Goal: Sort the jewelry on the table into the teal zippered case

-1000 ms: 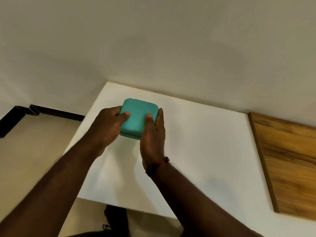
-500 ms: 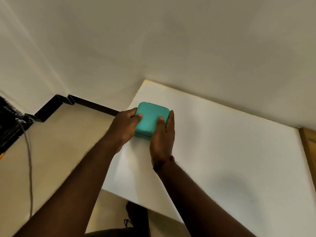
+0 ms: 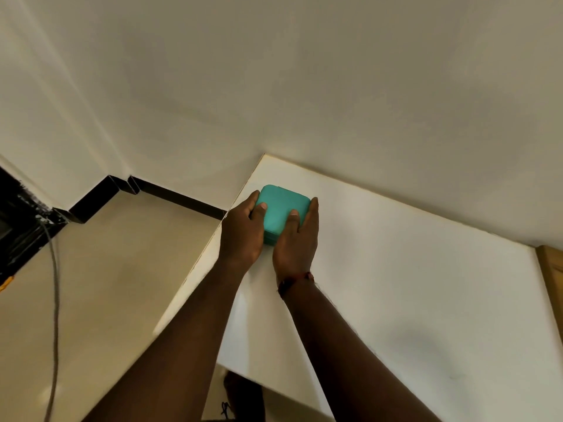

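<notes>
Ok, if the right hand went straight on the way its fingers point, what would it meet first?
Probably the wall. The right hand grips the teal case by its right side, fingers pointing away; ahead only a bare strip of white table shows before the wall, though depth is unclear.

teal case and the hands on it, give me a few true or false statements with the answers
1. The square teal zippered case is closed. True.
2. Only the right hand holds the case. False: the left hand and the right hand grip it from opposite sides, each with a thumb on the lid.
3. The case is at the middle of the white table. False: it is near the table's far left corner.
4. A dark red thread band circles the right wrist. True.
</notes>
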